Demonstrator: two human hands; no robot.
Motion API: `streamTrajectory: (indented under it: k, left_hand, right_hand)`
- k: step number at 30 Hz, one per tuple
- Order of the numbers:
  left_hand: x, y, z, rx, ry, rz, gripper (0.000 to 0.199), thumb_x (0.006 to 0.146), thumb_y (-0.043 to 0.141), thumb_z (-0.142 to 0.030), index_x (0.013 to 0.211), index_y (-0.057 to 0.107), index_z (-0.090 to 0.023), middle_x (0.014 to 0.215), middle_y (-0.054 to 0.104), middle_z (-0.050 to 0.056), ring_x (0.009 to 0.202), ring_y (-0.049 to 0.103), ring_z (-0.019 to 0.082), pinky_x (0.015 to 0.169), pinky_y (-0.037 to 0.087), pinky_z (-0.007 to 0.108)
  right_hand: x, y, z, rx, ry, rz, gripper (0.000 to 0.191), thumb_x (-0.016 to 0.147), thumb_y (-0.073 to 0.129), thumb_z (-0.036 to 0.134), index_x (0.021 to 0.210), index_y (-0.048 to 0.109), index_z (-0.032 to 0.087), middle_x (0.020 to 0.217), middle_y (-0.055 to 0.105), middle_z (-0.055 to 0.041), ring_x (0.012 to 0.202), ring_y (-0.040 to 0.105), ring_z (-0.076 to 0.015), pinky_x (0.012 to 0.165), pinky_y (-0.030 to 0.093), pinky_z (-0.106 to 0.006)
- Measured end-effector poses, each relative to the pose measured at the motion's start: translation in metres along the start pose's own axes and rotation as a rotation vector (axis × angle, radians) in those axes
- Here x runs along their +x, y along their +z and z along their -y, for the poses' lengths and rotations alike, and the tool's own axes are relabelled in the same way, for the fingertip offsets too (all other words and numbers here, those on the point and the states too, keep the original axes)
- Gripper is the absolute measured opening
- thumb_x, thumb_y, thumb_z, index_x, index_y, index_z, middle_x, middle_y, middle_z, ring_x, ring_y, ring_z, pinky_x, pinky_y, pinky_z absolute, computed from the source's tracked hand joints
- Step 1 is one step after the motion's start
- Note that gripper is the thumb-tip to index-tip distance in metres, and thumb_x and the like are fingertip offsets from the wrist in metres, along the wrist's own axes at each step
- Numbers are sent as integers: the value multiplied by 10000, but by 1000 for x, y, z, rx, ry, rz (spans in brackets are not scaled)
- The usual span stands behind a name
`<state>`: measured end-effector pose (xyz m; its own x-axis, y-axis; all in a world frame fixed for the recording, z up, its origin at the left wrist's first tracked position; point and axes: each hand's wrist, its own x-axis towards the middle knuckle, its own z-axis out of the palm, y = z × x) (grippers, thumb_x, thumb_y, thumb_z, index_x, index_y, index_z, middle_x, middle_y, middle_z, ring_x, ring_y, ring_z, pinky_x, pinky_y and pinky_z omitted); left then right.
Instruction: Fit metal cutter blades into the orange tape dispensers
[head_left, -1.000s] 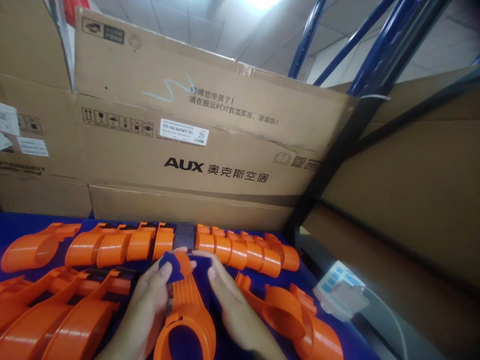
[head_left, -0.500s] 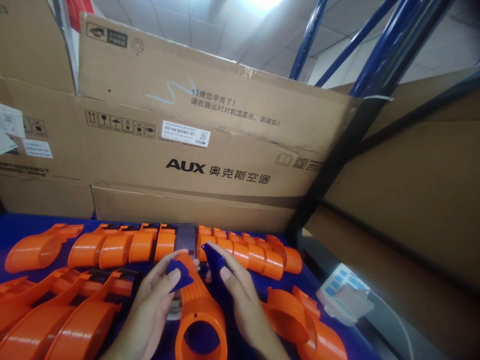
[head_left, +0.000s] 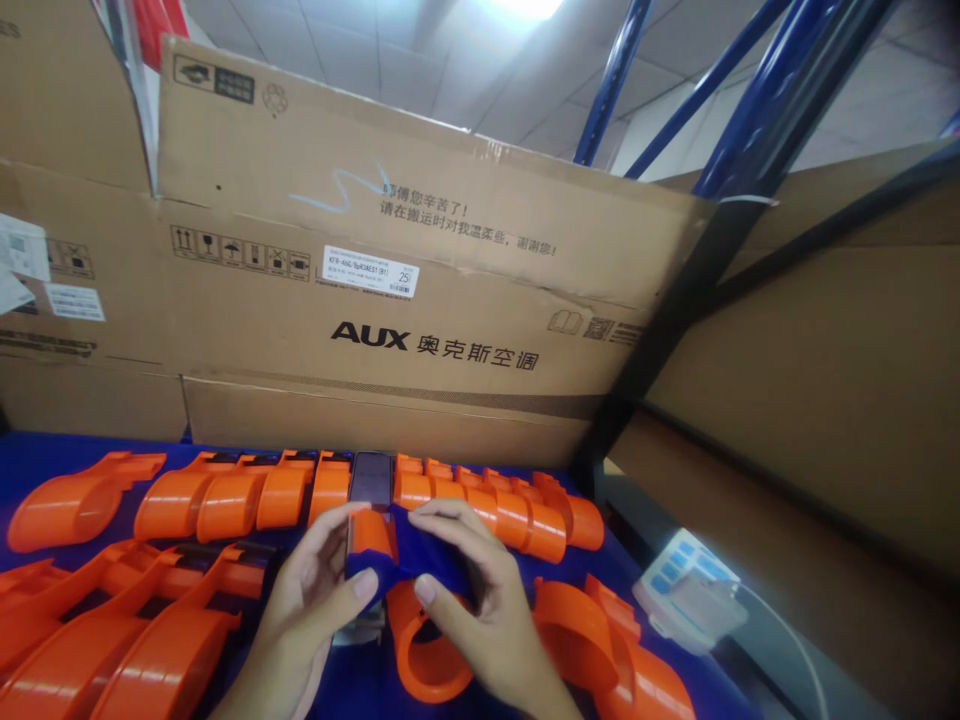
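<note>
An orange plastic tape dispenser (head_left: 429, 665) with a round ring hangs in front of me, partly hidden by my fingers and blue material. My left hand (head_left: 319, 590) grips its upper end, thumb pressed on a blue edge near the orange top. Fingers and thumb of my right hand (head_left: 487, 600) pinch a dark blue piece (head_left: 427, 550), which lies against the dispenser's upper part. Whether the blue at the two thumbs is one piece, I cannot tell. Just behind my hands stands a grey, flat-topped object (head_left: 372, 478).
A row of orange dispensers (head_left: 281, 492) runs along the back of the blue table surface (head_left: 300, 690). More lie at front left (head_left: 161, 650) and right (head_left: 574, 630). A white power strip (head_left: 686, 590) with a cable sits right. Large cartons (head_left: 450, 300) and a rack post (head_left: 660, 320) border the surface.
My right hand has moved left, bringing its blue piece against the dispenser. The dispenser's ring has shifted slightly right and up, now partly behind my right thumb.
</note>
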<state>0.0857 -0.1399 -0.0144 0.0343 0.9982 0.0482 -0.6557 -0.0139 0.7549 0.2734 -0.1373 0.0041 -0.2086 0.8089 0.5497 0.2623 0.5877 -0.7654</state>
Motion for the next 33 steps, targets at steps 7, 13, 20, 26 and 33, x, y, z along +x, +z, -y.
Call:
streamTrajectory:
  k: [7, 13, 20, 26, 33]
  left_hand:
    - [2, -6, 3, -13, 79, 79, 506, 685, 916, -223, 1161, 774, -319, 1276, 757, 45, 1235, 673, 298, 947, 595, 285]
    - [0, -9, 3, -5, 96, 144, 532, 712, 889, -243, 1218, 748, -327, 1347, 729, 62, 1303, 625, 355, 963, 602, 342]
    - [1, -17, 7, -32, 34, 73, 635, 682, 878, -280, 1297, 719, -278, 1441, 667, 93, 1343, 572, 430, 1025, 572, 437]
    - [3, -22, 10, 57, 76, 151, 701, 733, 848, -307, 1398, 627, -328, 1523, 601, 48, 1440, 480, 369, 1097, 509, 379]
    - [8, -21, 8, 293, 166, 42, 468, 750, 863, -315, 1172, 662, -325, 1395, 692, 23, 1352, 579, 288, 1059, 496, 301]
  right_hand:
    - [-2, -2, 1, -23, -1, 29, 414, 917, 718, 280, 1323, 648, 322, 1315, 655, -61, 1248, 616, -271, 1102, 464, -426]
    - [-4, -4, -2, -74, 8, 17, 545, 914, 723, 316, 1424, 533, 323, 1421, 628, -73, 1318, 587, -292, 1143, 436, -463]
    - [-1, -1, 3, -213, -94, 64, 537, 879, 758, 371, 1381, 573, 320, 1300, 696, -58, 1164, 670, -282, 1049, 519, -424]
    - [-5, 6, -8, -360, -198, -5, 726, 776, 864, 374, 1423, 553, 263, 1230, 671, -112, 1095, 667, -297, 973, 560, -441]
    - [-7, 10, -19, -467, -351, -17, 700, 830, 833, 355, 1455, 537, 251, 1156, 639, -128, 1018, 660, -287, 869, 599, -460]
